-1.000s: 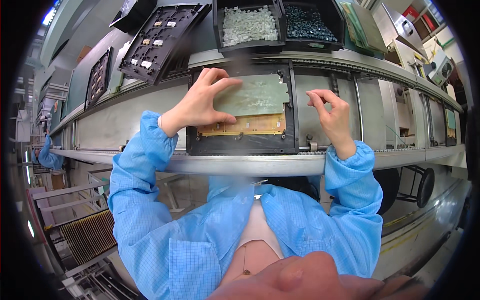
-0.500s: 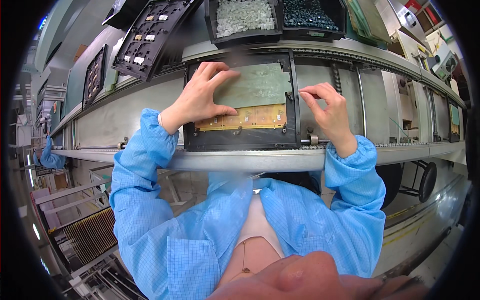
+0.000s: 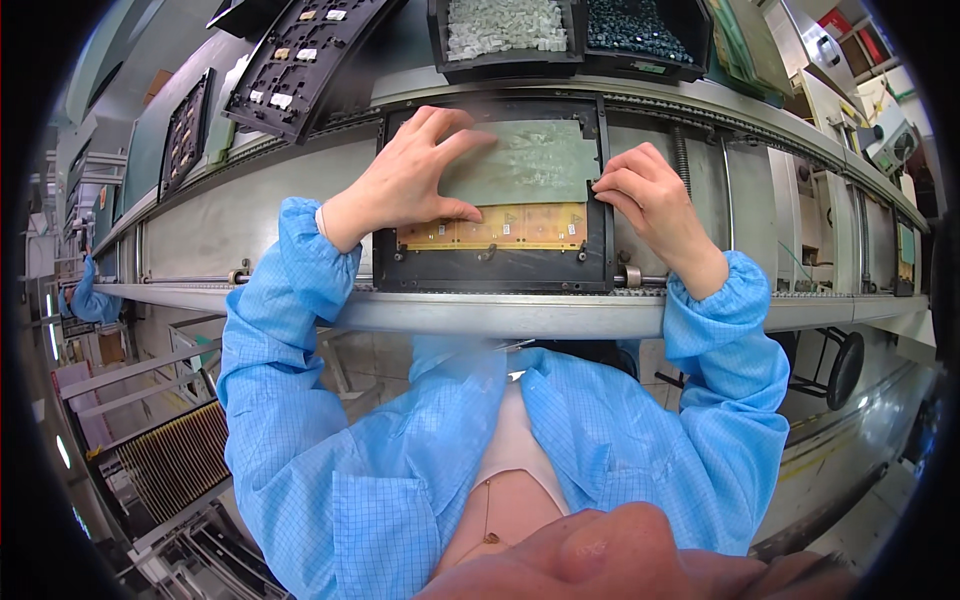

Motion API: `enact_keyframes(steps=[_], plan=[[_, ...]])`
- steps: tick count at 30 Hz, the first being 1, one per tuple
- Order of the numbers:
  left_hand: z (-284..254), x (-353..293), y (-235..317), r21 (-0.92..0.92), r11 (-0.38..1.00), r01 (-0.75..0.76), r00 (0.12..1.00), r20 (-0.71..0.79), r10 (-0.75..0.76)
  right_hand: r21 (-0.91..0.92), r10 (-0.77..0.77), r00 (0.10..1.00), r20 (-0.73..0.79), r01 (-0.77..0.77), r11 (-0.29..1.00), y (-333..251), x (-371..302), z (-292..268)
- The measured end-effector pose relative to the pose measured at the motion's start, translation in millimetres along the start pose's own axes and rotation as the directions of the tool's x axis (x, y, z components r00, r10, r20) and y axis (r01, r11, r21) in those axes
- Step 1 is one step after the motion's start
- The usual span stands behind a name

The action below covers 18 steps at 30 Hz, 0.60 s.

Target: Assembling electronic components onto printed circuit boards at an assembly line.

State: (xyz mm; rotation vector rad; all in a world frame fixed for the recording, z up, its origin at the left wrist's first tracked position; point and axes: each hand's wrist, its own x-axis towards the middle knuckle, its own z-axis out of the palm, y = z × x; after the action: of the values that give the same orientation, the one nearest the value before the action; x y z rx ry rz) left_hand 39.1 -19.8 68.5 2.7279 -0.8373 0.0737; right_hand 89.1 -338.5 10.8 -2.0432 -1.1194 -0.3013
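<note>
Frame (image 3: 500, 275) on conveyor (image 3: 500, 310); board (image 3: 465, 236) in frame, plate (image 3: 535, 165) over the board's far part. Behind the frame, two bins (image 3: 510, 68) side by side; tray (image 3: 330, 65) to their left, sheets (image 3: 745, 50) to their right.

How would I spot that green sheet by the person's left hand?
Find the long metal conveyor crossing the view, then the black frame on it, by the left hand. Inside that frame, the green sheet seems to cover part of an orange board. Its dull green surface with whitish smudges sets it apart from that board.
</note>
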Motion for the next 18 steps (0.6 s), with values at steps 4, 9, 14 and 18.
enact_keyframes(steps=[4,9,14,18], plan=[[0,-3,0,-0.064,0.998,0.017,1.0,0.002,-0.017,-0.008,-0.097,0.995,0.011,0.097,0.995,3,2,3],[0,0,0,-0.089,0.996,0.012,0.999,-0.035,-0.015,0.084,-0.022,0.999,-0.023,0.024,0.996,6,-2,9],[-2,-8,-3,-0.064,0.998,0.024,1.0,-0.009,-0.025,0.244,0.154,0.985,0.082,-0.169,0.955,-3,1,12],[-7,-20,-9,-0.107,0.994,0.004,0.997,-0.073,-0.012,-0.029,0.038,0.998,0.056,-0.037,0.999,-19,3,5]])
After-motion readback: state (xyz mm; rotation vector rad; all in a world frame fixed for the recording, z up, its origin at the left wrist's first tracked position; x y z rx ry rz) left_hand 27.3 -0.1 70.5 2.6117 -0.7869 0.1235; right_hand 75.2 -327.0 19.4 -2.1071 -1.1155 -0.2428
